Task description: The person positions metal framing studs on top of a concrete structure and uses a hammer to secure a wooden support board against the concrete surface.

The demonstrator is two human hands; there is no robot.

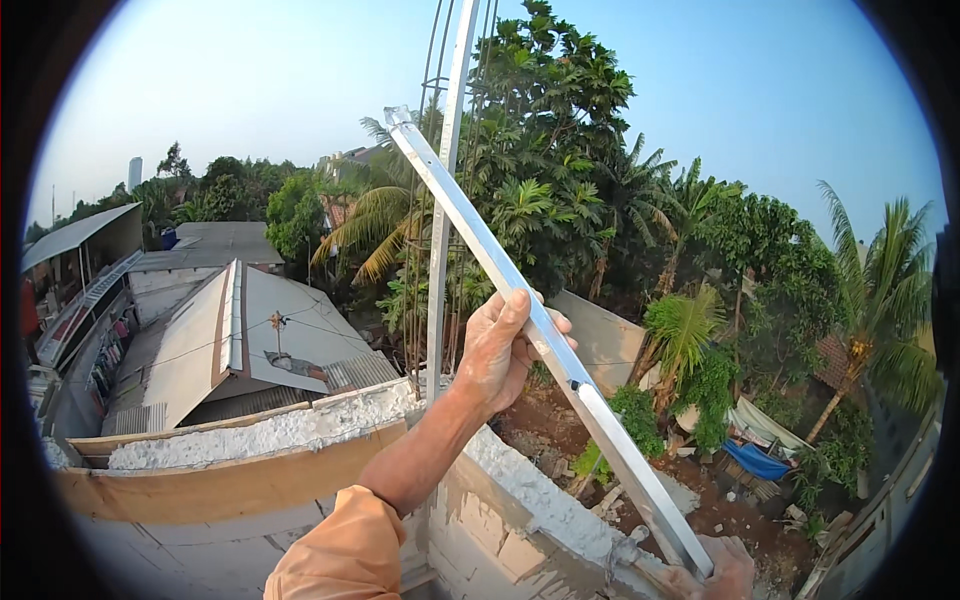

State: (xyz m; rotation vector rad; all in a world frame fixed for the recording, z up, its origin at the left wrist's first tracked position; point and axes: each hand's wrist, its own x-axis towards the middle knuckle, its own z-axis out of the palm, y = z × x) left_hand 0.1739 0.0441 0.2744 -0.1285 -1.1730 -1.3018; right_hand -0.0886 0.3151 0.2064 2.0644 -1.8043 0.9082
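left hand gripping slanted silver metal tube near middle; right hand grasping lower end; upright metal post behind.

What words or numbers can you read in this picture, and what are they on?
There are none I can read.
Bar: no readable words or numbers on the sides that show.
Pole: none readable.
Blue sheet: none readable.
Far tower: too small to tell.
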